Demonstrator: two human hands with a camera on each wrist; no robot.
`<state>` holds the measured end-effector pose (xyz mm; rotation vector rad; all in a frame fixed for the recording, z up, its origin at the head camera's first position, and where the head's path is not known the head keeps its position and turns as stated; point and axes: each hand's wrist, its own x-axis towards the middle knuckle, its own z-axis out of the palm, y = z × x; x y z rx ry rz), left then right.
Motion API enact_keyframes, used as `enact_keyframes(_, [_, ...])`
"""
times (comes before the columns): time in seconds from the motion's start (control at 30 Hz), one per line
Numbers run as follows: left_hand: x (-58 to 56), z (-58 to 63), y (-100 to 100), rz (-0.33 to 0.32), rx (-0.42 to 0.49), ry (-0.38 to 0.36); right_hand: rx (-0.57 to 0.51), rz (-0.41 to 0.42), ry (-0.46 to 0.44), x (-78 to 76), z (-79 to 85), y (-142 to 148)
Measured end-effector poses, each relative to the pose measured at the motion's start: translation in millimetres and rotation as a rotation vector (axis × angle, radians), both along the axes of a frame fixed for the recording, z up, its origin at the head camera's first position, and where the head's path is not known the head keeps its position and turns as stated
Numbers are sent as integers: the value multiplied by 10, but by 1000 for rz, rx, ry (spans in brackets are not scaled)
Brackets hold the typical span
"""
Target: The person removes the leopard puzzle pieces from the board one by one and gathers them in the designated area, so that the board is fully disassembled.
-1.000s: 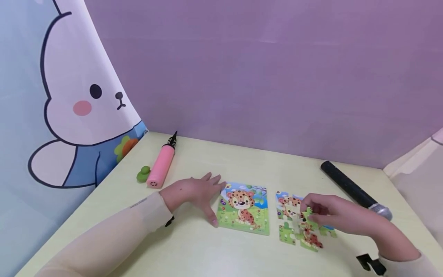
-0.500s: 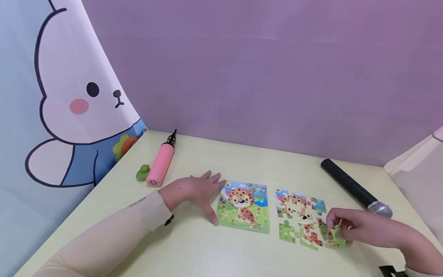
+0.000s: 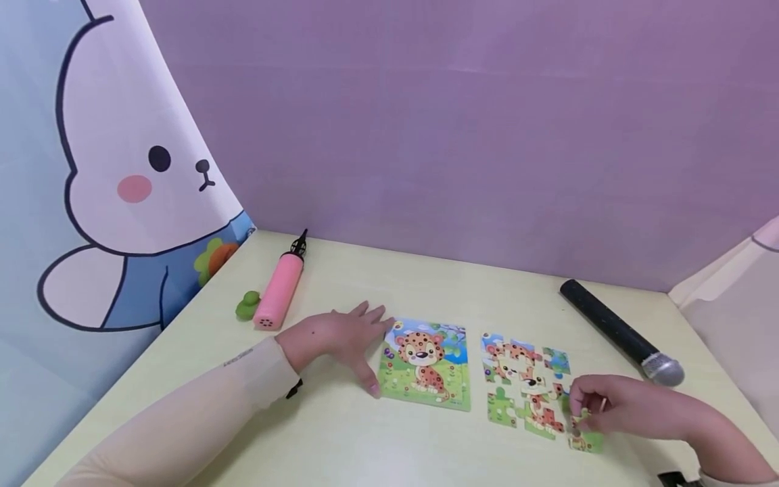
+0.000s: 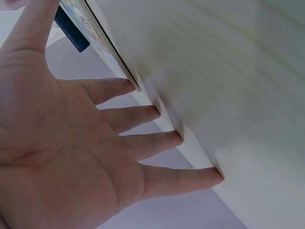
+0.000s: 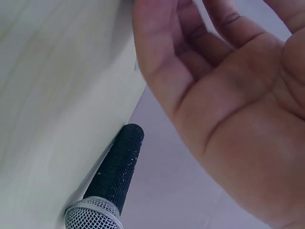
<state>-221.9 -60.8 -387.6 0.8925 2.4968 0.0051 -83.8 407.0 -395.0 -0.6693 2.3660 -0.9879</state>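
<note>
My left hand (image 3: 343, 341) is spread flat on the table, its fingertips and thumb at the left edge of a square leopard picture board (image 3: 426, 365). In the left wrist view its straight fingers (image 4: 152, 145) touch the tabletop. To the right of the board lies a leopard jigsaw (image 3: 511, 358) of several pieces, some joined and some with gaps between. At its lower right corner my right hand (image 3: 639, 406) pinches a green puzzle piece (image 3: 585, 443) between thumb and fingers, low at the table. The right wrist view hides that piece behind the hand.
A black microphone (image 3: 608, 325) with a silver head lies behind the right hand. At the far left are a pink hand pump (image 3: 280, 291) and a small green toy (image 3: 247, 306). A purple backdrop (image 3: 456, 135) stands along the table's rear edge.
From over the middle of the jigsaw, my right hand has moved right and toward me with the puzzle piece, down to the lower right corner. The left hand has stayed at the board.
</note>
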Motion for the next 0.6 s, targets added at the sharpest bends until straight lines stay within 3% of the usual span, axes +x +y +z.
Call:
enact_keyframes(0.13, [-5, 21, -2, 3, -4, -2, -4, -13, 37, -15, -18, -2])
enact_keyframes(0.3, [3, 41, -10, 10, -2, -8, -18, -35, 20, -36, -34, -12])
enact_keyframes(0.6, [-1, 53, -29, 5, -7, -5, 77, -81, 82, -1, 25, -48])
